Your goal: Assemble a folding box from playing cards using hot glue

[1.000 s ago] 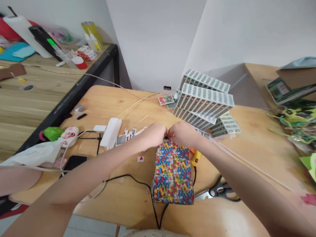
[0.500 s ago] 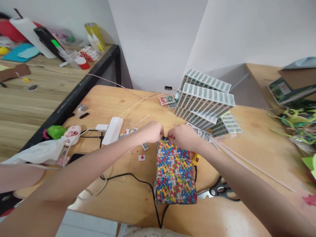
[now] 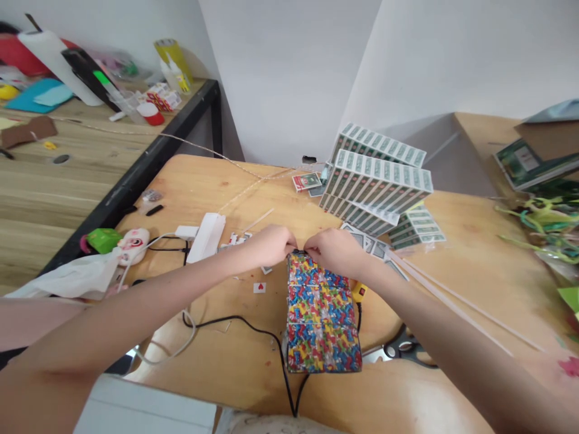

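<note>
A multicoloured panel (image 3: 323,319), built of several patterned rectangles with dark edging, lies in front of me on the wooden table. At its far edge, my left hand (image 3: 278,244) is closed in a pinch on a small black piece (image 3: 298,251) at the left corner. My right hand (image 3: 337,250) pinches the same black edge just beside it, thumb and fingers pressed together. What exactly lies between the fingertips is partly hidden. A small heart playing card (image 3: 259,288) rests left of the panel.
Stacked green-and-white card boxes (image 3: 380,181) stand at the back right. Black-handled scissors (image 3: 409,348) and a yellow tool (image 3: 359,292) are right of the panel. A black cable (image 3: 253,324) runs along its left side. A white box (image 3: 207,237) lies farther left.
My left hand has shifted slightly left, and my right hand has tilted a little at the panel's far edge. My left forearm has dropped slightly. The panel has stayed in place.
</note>
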### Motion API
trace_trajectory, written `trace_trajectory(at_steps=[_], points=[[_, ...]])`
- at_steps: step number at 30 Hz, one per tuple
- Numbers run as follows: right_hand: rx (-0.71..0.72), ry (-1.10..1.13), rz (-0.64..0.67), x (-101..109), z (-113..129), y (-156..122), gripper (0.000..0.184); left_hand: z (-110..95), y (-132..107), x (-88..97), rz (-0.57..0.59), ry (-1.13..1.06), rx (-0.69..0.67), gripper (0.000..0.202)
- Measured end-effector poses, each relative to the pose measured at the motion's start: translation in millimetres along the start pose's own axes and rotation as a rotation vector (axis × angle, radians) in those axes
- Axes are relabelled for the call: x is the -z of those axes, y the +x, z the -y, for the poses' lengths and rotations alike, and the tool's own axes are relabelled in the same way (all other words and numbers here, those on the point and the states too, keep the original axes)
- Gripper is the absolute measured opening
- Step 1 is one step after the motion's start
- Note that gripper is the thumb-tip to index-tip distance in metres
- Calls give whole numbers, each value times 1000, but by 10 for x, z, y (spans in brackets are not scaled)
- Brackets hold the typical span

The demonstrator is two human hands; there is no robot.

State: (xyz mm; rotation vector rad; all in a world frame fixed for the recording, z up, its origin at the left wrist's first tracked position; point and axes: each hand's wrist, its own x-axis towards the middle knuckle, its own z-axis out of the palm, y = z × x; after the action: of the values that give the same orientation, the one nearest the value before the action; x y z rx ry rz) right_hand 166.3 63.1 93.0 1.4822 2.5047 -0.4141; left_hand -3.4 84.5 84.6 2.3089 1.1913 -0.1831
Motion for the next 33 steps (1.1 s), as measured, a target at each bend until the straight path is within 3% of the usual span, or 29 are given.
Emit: trace_trajectory(at_steps=[5,14,20,24,26,28,31,33], points=[[15,4,-18,-23,-4,-12,31,91,56,48,42,-48,36,27],[4,134,-91,-43,8,-39,27,-106,-21,-33,-18,97,34,25],[-154,396,-310,-280,-79,-212,26,-226,-133,-146,-84,185,-36,29],[-270,557,-481,-542,-8,-321,29,-119,-164,-185,-150,142,-55,29],[-271,614,-537,-634,66,-336,27,-44,-199,-232,-206,65,-30,24],[-255,656,-569,-680,125,-333,25,-4,-266,-329,-371,-186,78,16],[-222,690,-587,-693,158,-324,25,-41,-402,-572,-590,-454,203,18],[-199,701,-598,-692,158,-325,25,-119,-481,-754,-660,-580,212,20]])
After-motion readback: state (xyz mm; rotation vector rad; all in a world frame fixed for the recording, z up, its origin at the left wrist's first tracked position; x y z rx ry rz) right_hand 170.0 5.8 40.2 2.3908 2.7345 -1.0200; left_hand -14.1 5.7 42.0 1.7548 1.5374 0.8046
